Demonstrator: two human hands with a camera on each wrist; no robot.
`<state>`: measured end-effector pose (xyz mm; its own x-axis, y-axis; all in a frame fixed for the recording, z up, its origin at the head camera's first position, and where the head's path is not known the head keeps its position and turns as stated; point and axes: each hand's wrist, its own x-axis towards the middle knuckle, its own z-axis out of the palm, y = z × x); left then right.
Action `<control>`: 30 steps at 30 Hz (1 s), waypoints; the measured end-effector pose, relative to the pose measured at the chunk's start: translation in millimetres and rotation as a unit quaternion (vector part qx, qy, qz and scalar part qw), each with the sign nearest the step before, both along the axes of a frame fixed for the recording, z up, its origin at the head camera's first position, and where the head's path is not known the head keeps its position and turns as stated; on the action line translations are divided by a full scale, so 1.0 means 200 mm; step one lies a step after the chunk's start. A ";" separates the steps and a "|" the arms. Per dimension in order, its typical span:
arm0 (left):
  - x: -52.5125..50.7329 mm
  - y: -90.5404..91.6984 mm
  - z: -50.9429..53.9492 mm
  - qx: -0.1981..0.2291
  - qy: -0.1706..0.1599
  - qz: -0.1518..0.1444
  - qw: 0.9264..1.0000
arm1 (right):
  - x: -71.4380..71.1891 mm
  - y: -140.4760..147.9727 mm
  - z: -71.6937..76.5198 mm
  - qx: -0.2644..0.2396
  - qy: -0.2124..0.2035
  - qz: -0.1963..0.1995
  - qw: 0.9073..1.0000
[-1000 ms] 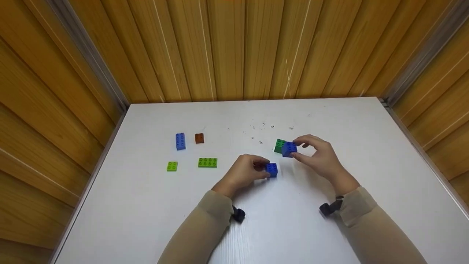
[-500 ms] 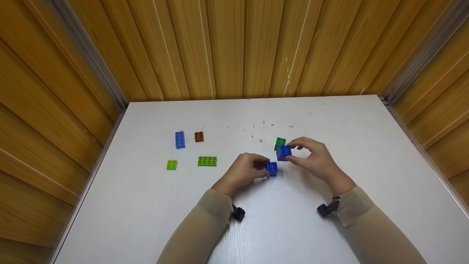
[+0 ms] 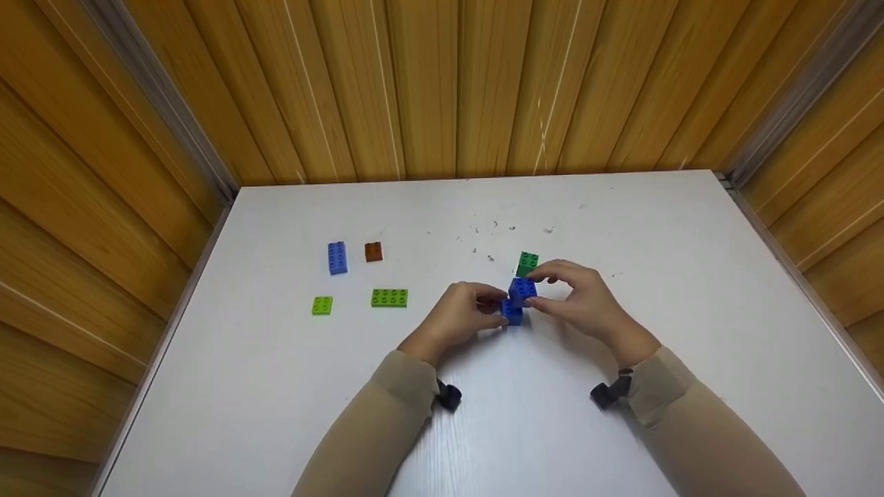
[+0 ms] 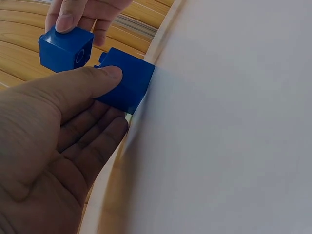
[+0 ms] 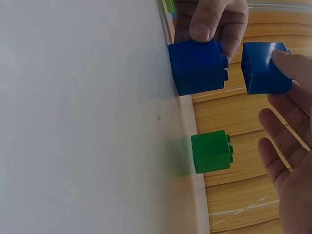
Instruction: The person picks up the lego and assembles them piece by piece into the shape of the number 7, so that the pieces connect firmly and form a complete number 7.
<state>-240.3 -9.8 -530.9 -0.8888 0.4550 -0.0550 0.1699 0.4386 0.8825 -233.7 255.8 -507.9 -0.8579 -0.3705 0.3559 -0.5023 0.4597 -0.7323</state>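
Observation:
My left hand (image 3: 459,314) grips a blue building brick (image 4: 127,78) that stands on the white table, thumb on its near side. A second blue brick (image 5: 263,68) is pinched between the thumb and fingers of my right hand (image 3: 583,304). That brick is in the air just above the studs of the lower one, and both wrist views show a gap between them. Just behind the two blue bricks, a green brick (image 5: 212,152) stands on the table, touched by neither hand.
On the left of the table (image 3: 242,386) lie a longer blue brick (image 3: 337,257), a brown brick (image 3: 373,251), a small lime brick (image 3: 322,305) and a longer lime brick (image 3: 389,297). Wood-patterned panels (image 3: 428,90) enclose the back and sides.
My right hand has carried its blue brick leftward, from in front of the green brick to above the lower blue brick. My left hand has kept its grip in place.

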 end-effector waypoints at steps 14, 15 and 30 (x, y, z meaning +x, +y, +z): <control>-0.02 0.00 0.00 0.014 0.024 -0.009 1.000 | 0.00 -0.04 0.00 0.040 -0.007 -0.002 0.999; -0.01 0.00 0.01 0.015 0.024 -0.009 1.000 | 0.00 -0.05 0.00 0.041 -0.008 -0.003 0.999; -0.01 0.00 0.01 0.021 0.027 -0.012 0.999 | 0.01 -0.07 -0.03 0.020 -0.008 0.000 1.000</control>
